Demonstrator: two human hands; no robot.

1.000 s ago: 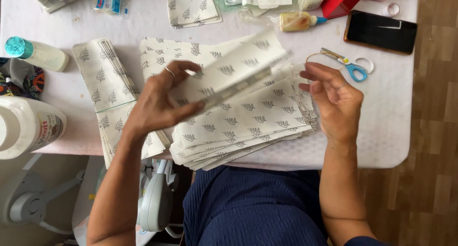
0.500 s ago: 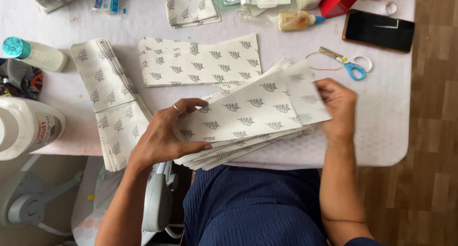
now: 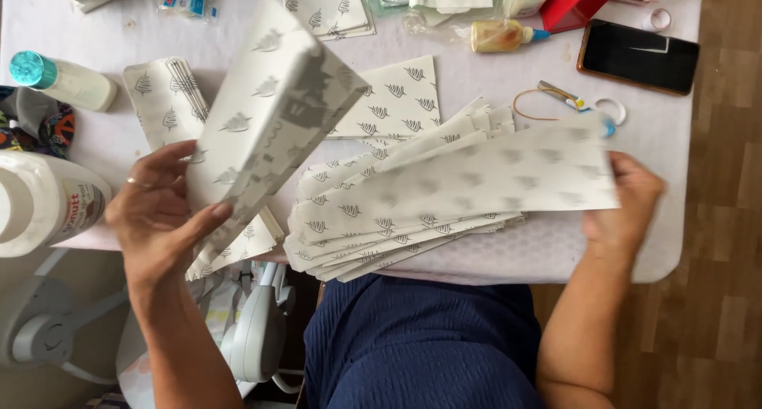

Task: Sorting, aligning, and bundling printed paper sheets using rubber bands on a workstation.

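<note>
While the left hand grips a lifted paper bundle and the right hand pinches one long sheet, the fanned stack overhanging the table edge may slide off.

White-covered table, patterned paper stacks, phone, glue bottle, scissors

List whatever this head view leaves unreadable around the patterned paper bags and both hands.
- Right hand: its fingers are hidden behind the blurred bag it holds.
- Scissors: blades covered by that bag's upper edge.
- Raised bag in the left hand: motion blur smears its print.
- Big white bottle: cut off by the left edge.
- Phone: screen dark.
</note>
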